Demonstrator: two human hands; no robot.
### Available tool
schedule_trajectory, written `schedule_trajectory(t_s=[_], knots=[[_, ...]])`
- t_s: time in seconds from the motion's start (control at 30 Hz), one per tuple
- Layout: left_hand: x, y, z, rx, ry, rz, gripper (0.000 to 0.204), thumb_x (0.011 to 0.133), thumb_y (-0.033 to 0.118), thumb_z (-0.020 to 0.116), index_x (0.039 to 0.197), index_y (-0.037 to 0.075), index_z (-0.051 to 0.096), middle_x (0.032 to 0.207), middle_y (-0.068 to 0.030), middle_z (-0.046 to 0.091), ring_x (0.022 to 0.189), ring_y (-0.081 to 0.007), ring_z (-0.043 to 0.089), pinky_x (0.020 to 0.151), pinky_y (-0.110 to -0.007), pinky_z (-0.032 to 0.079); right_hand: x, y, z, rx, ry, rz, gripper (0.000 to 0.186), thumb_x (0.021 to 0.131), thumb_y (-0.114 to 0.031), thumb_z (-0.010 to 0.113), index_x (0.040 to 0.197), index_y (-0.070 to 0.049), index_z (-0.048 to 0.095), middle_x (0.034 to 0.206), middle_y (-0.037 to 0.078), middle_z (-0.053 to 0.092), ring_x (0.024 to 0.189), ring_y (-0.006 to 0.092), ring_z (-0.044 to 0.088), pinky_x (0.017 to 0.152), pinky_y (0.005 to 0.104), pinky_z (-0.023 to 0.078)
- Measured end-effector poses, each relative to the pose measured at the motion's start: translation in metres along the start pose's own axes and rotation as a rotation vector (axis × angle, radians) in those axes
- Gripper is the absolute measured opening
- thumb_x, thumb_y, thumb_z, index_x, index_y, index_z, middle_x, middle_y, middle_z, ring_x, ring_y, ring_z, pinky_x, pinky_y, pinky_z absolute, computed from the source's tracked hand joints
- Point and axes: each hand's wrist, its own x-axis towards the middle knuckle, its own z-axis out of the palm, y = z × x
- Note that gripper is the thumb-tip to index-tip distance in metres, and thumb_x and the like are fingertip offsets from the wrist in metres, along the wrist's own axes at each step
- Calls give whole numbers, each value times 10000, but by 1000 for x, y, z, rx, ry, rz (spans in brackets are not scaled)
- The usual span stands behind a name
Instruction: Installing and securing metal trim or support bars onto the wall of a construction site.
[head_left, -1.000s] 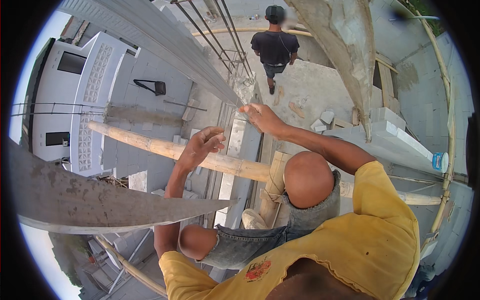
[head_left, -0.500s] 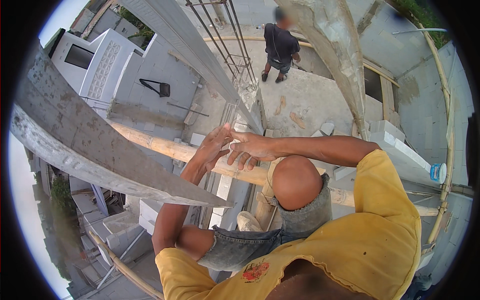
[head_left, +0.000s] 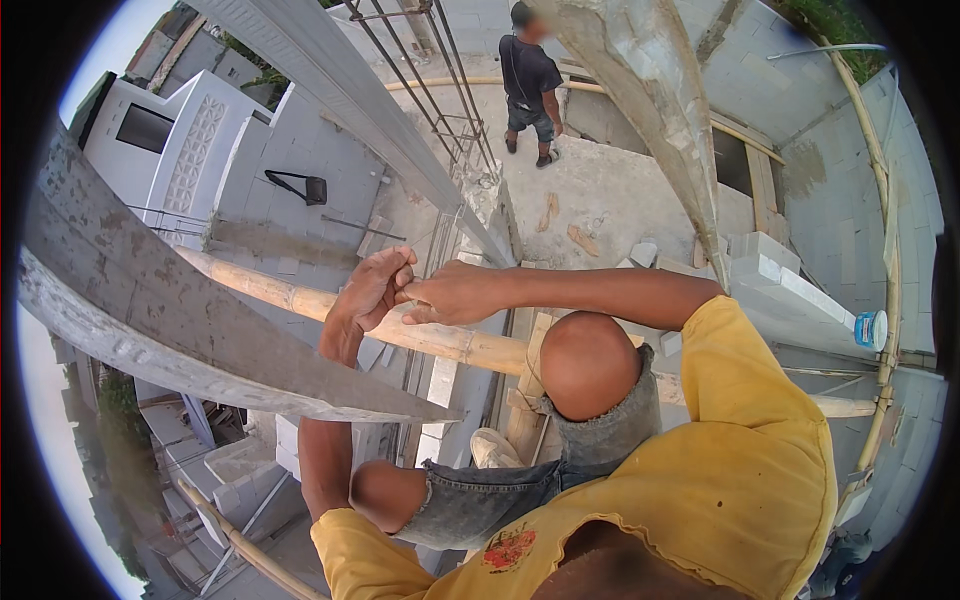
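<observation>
Through the head view I take the bamboo pole (head_left: 480,347) as my landmark: it runs crosswise under both hands, passing behind the raised knee (head_left: 588,362). I see the left hand (head_left: 368,292) above the pole, fingers curled toward the palm. The right hand (head_left: 450,293) is also above it, its fingers bent and meeting the left ones; I cannot tell whether anything thin is pinched between them, nor whether either hand touches the pole.

I judge the pole stiff, fairly light for its length, and smooth enough to slip under dusty fingers; its thin wall could split if crushed. I would take hold with a full wrap on the bare stretch just to the left of the wooden plank (head_left: 527,415), which stands against the pole. The grey tapered panel (head_left: 200,300), on the near side of the pole, cramps the left forearm.
</observation>
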Motion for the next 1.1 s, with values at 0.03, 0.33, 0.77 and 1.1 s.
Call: schedule_trajectory(t_s=[0.03,0.33,0.77,1.1], knots=[[4,8,-6,-7,8,9,180,977,238,489,939,74,553,638,32,484,597,-77,521,552,-229,462,-4,-1,-10,14,26,0,453,993,-422,346,1017,-35,580,819,161,652,698,275,642,714,410,490],[39,80,-46,1374,390,481,191,915,226,563,858,64,646,749,-83,617,687,-258,592,641,-339,469,-38,80,-96,-148,702,165,168,902,-97,494,943,-98,657,970,59,640,875,250,629,739,397,509],[96,130,20,2066,285,1011,202,833,207,605,1016,122,624,957,-34,577,899,-246,561,786,-374,452,-2,126,-98,-997,540,-275,131,815,-147,576,882,-230,652,1014,-17,532,917,149,509,753,300,410],[8,60,27,1260,166,295,281,925,249,570,1067,16,638,846,-132,652,797,-214,628,737,-350,490,-93,81,-11,-741,759,288,128,786,-112,589,875,-179,652,942,46,537,941,195,494,825,358,372]])
